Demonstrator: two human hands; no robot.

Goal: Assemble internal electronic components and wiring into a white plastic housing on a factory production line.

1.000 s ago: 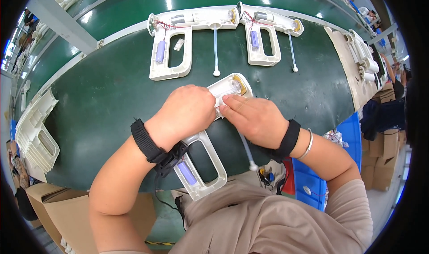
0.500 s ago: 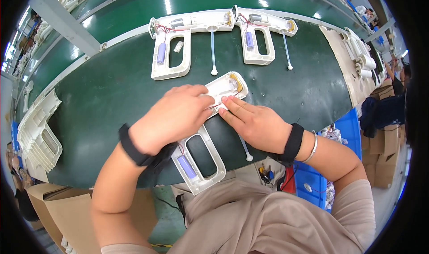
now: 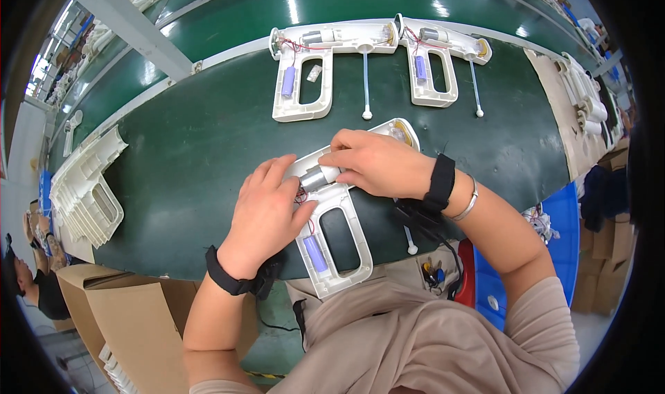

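Observation:
A white plastic half-shell housing [image 3: 357,233] with a looped handle lies tilted before me at the table's near edge. It holds a purple battery cell [image 3: 315,253], red wires and a silver motor [image 3: 317,179] with a white end piece. My right hand [image 3: 381,162] pinches that motor unit at its white end, thumb below and fingers above. My left hand [image 3: 262,210] grips the shell's left end beside the wires, its thumb next to the motor's rear. A yellowish ring part [image 3: 402,132] sits at the shell's far end. A thin tube with a white ball end [image 3: 411,249] hangs beyond my right wrist.
Two similar filled half-shells, one on the left [image 3: 303,110] and one on the right [image 3: 435,97], lie at the back. Stacked bare shells [image 3: 93,193] stand left, more white parts [image 3: 582,99] right. A cardboard box [image 3: 131,318] and blue bin [image 3: 562,234] flank me.
My right hand has moved from the shell's far section onto the motor unit. My left hand has drawn back to the shell's left end, uncovering the motor. The whole view has shifted.

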